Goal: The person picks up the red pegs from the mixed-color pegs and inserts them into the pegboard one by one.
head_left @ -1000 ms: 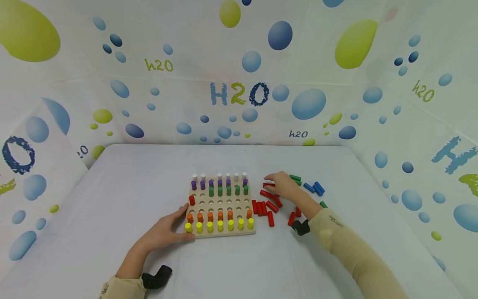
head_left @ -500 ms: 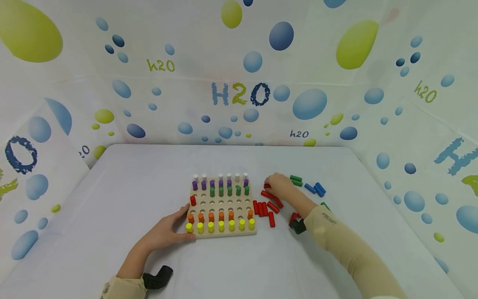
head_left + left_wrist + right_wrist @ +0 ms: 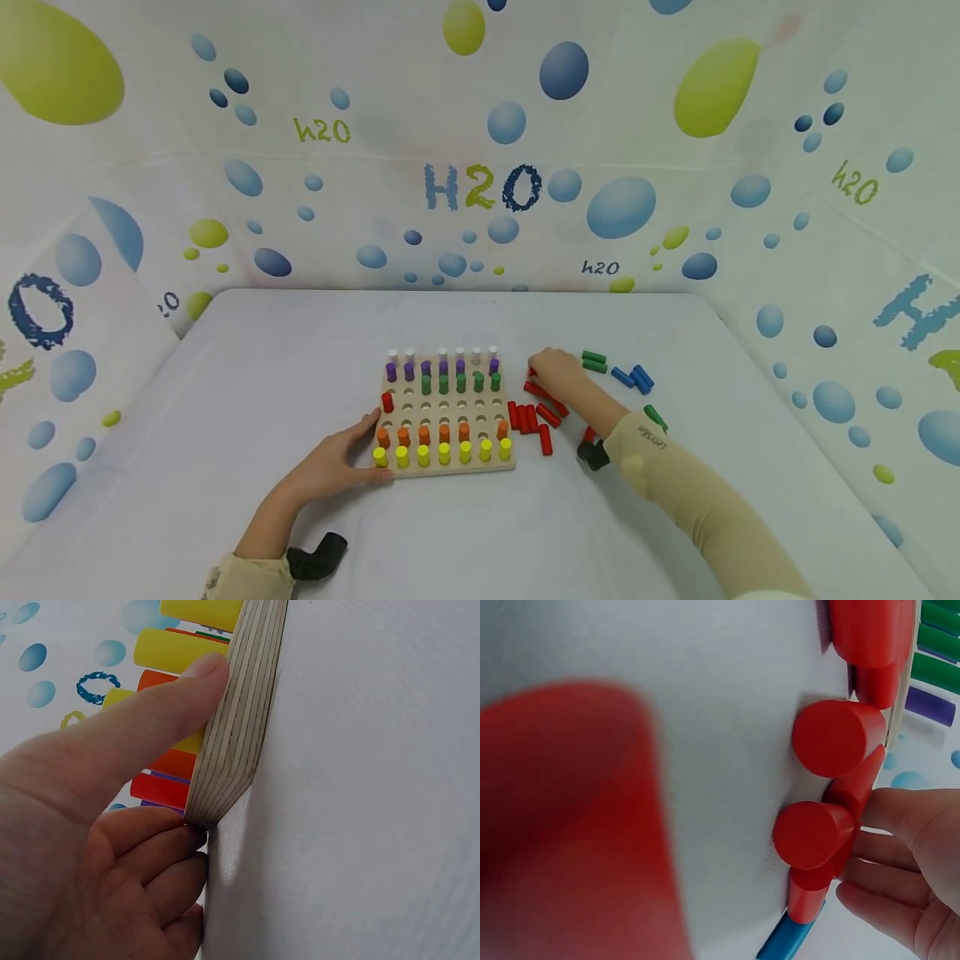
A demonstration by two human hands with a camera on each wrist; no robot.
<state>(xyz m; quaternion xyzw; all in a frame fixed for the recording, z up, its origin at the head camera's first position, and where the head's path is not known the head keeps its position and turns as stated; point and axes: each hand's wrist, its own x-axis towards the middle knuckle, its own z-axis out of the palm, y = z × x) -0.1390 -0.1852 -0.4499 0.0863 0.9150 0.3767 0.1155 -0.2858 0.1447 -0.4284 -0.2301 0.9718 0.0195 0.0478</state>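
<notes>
A light wooden pegboard (image 3: 457,472) lies on the table. Upright in it stand rows of white, purple, green, orange and yellow pegs, plus a single red peg (image 3: 387,402) near the left edge. My left hand (image 3: 337,464) grips the front left corner; in the left wrist view the thumb (image 3: 202,675) lies against the layered board edge (image 3: 244,712) and the fingers curl beside it. To the right of the board, my right hand (image 3: 558,372) pinches a red peg (image 3: 532,372), mostly covered by the fingers. Several other red pegs (image 3: 545,440) lie around it.
Green pegs (image 3: 595,366) and blue pegs (image 3: 641,379) lie just beyond my right hand, with another green peg (image 3: 656,417) by the sleeve. In the right wrist view a large blurred red peg (image 3: 577,840) fills the near left. A printed sheet (image 3: 322,217) hangs behind the table.
My right hand's fingers have closed down over the red peg at the back of the pile, and the forearm has shifted slightly left. My left hand stays at the pegboard's corner.
</notes>
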